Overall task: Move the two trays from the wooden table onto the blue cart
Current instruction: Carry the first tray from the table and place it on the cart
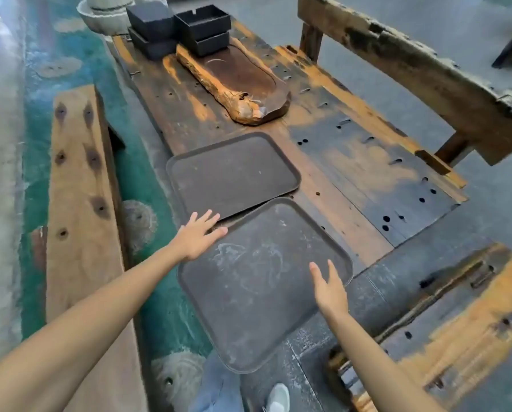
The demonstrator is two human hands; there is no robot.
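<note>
Two dark rectangular trays lie on the worn wooden table (pixel 353 162). The near tray (pixel 257 286) hangs over the table's front edge, and its far corner overlaps the far tray (pixel 231 173). My left hand (pixel 197 236) hovers with fingers spread over the near tray's far left corner. My right hand (pixel 327 288) is held open, fingers apart, over the near tray's right side near its rim. Neither hand holds anything. No blue cart is in view.
A carved wooden tea tray (pixel 243 81) lies further back on the table, with stacked black boxes (pixel 183 28) behind it. A wooden bench (pixel 79 209) runs along the left, another bench (pixel 412 69) on the right. My shoe (pixel 278 396) shows below.
</note>
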